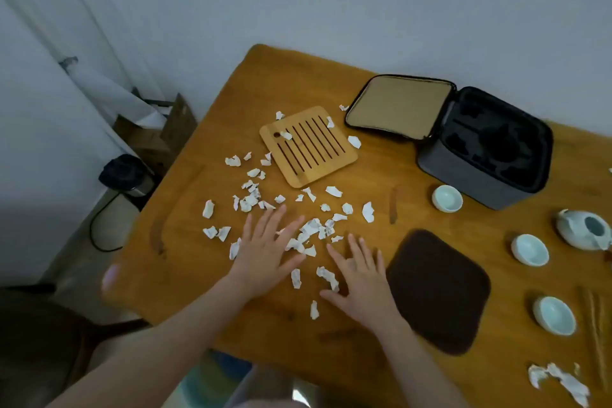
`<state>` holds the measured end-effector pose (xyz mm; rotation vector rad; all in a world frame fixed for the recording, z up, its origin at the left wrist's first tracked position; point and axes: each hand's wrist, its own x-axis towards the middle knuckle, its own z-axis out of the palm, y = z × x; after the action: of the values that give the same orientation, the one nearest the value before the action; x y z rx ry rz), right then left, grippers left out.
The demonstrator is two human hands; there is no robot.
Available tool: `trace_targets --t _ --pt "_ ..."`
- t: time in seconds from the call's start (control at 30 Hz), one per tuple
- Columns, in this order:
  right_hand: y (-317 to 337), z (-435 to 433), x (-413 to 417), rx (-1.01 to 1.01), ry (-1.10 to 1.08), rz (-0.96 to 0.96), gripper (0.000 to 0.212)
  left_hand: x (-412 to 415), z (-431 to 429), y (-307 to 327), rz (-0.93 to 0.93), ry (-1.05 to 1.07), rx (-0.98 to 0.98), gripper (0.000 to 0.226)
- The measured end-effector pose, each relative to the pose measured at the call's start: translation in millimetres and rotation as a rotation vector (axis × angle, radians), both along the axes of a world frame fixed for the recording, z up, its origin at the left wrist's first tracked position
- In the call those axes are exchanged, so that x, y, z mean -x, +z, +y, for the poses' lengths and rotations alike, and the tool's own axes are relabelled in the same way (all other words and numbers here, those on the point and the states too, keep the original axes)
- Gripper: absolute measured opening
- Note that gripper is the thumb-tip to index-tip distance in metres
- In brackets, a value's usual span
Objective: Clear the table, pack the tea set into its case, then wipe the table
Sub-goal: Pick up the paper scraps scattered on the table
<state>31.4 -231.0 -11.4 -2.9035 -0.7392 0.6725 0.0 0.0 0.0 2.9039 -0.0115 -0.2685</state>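
A wooden table (271,325) is filling the centre and right of the frame, and everything in the task is sitting on it. The grey case (463,175) is lying unzipped at the upper right, its lid (397,106) flopping open toward the centre and its black foam slots waiting empty. Below it a dark brown cloth (437,291) is lying flat at the lower right, and the slatted bamboo tray (308,146) is resting at the upper centre with a few scraps on it. A pale teapot (583,230) and three cups, one (447,198) near the case, one (530,249) beside the pot and one (554,315) lower down, are standing along the right edge. Torn paper scraps (311,228) are littering the centre. The left hand (265,252) and right hand (361,281) are pressing flat on the wood, fingers spread, gripping nothing, seemingly herding the scraps together. The likely trouble is scattering: a quick sweep could be flicking pieces off the near edge or under the cloth, and a wide right arm could be knocking the nearest cup.
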Motion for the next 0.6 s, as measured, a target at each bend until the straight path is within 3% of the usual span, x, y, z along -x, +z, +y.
trace_targets --t 0.17,0.33,0.6 --pt "-22 12 10 -0.101 -0.061 -0.200 0.080 6 16 -18 -0.020 0.105 -0.089 0.071" --pt "-30 30 11 -0.161 -0.017 -0.202 0.075 20 49 -30 0.041 0.058 -0.075 0.081" --pt "-35 62 -12 -0.185 -0.007 -0.208 0.075 17 73 -29 -0.020 0.060 -0.100 0.083"
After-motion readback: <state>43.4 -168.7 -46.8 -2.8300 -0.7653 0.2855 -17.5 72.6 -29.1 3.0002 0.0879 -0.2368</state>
